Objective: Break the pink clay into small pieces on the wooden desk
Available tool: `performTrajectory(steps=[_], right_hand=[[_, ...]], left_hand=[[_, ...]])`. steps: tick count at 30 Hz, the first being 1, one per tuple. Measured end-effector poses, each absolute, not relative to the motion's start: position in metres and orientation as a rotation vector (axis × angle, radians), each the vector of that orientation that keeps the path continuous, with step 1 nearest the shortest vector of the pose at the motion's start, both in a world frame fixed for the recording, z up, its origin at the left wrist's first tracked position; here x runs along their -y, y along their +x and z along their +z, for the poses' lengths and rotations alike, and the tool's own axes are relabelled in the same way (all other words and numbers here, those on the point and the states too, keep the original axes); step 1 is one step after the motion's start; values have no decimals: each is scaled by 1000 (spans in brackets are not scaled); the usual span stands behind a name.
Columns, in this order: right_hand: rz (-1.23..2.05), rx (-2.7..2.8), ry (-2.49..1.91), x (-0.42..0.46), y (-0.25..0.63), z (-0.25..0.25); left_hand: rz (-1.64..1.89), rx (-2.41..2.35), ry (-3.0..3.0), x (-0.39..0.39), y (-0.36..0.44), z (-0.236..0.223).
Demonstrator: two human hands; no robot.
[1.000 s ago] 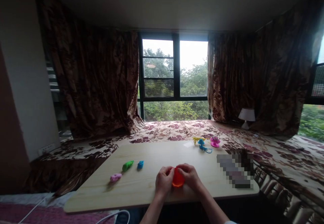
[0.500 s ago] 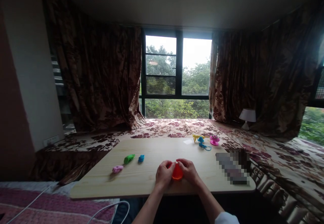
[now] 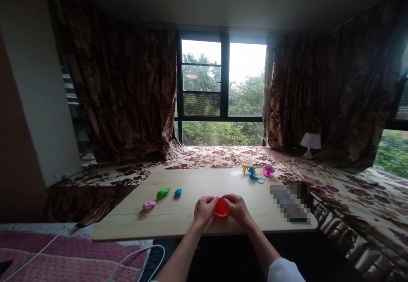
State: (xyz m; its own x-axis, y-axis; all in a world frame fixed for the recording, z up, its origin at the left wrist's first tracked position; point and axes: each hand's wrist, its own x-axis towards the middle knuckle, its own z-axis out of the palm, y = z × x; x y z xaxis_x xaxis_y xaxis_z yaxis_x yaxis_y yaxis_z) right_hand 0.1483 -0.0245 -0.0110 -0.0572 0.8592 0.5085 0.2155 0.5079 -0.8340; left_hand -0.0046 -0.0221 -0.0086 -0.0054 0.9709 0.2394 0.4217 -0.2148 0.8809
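Near the front edge of the table, a small orange-red piece [image 3: 221,209], wide and rounded at its lower edge, is pinched between my two hands. Its exact kind is too small to make out. My left hand [image 3: 204,209] grips its left side, thumb and fingers together. On the opposite side my right hand [image 3: 236,207] holds it the same way, the fingertips of both hands close to each other at the top. Part of the piece is hidden behind my fingers. To the left lie a small blue piece [image 3: 177,193], a green piece [image 3: 163,194] and a pink piece [image 3: 149,206].
At the back right of the pale wooden table [image 3: 127,222] are a yellow toy [image 3: 246,169], a blue toy [image 3: 251,172] with a loop, and a pink toy [image 3: 269,170]. A blurred-out dark object [image 3: 290,204] lies at right. A lamp [image 3: 310,143] stands beyond.
My hands have tilted the orange-red piece, so it looks wider and its top is more spread. The whole view has shifted slightly; the other pieces stay put on the table.
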Motion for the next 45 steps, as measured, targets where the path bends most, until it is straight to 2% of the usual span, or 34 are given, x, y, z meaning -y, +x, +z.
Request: performTrajectory(steps=[28, 45], right_hand=[[729, 1714, -1069, 9, 154, -30], [684, 1573, -1034, 22, 150, -15]], left_hand=[[1289, -1466, 1678, 27, -1, -10], [1349, -1525, 1585, 28, -1, -11]])
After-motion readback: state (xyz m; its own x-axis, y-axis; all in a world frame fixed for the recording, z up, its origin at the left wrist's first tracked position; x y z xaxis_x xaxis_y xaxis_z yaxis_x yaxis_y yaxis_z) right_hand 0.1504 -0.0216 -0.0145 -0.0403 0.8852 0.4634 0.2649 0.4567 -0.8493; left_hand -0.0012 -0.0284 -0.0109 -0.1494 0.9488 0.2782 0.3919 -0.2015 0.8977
